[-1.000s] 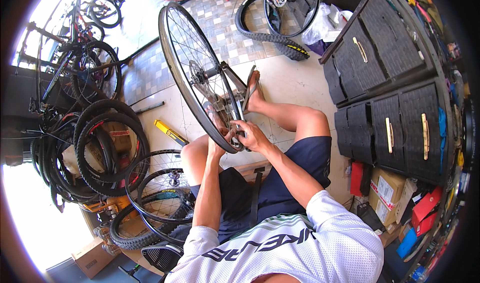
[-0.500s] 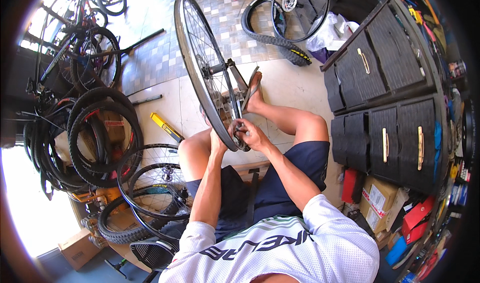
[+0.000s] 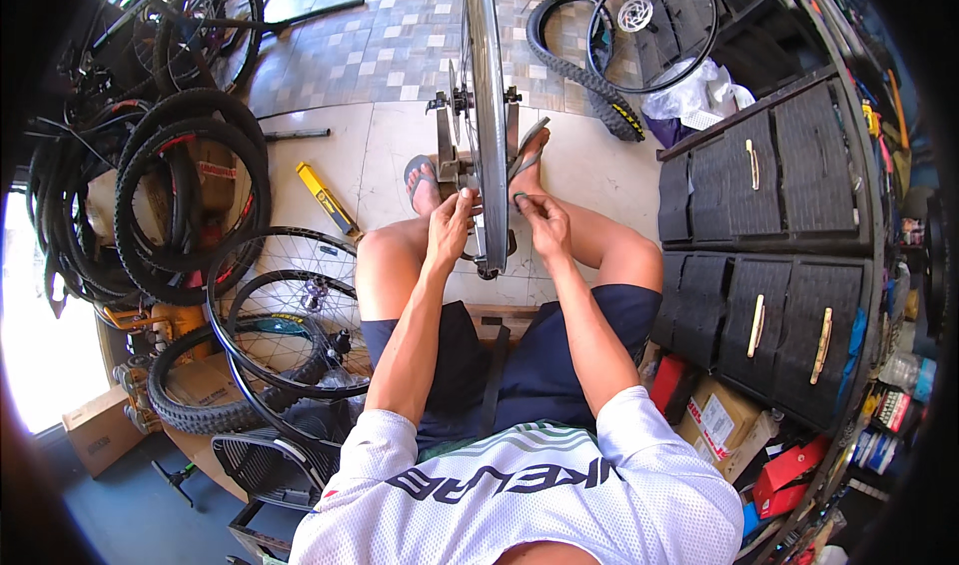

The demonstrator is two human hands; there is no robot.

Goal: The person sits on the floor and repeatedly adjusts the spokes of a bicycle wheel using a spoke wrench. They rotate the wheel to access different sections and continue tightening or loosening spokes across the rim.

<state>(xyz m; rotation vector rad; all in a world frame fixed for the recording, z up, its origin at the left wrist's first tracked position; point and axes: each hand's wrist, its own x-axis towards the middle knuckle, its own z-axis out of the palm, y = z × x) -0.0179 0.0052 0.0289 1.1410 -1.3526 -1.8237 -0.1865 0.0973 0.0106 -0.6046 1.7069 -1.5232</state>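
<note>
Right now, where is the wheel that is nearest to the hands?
In the head view, the wheel is seen almost edge-on in the upper middle, between the left hand and the right hand.

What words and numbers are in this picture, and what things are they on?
I won't copy lettering out, but here's where it is:
White shirt: big dark letters across the front.
Loose tyre at upper right: yellow marks, too small to read.
Yellow object on the floor: dark marks, too small.
Cardboard box at right: printed label, too blurred.
Upright wheel: none I can make out.
</note>
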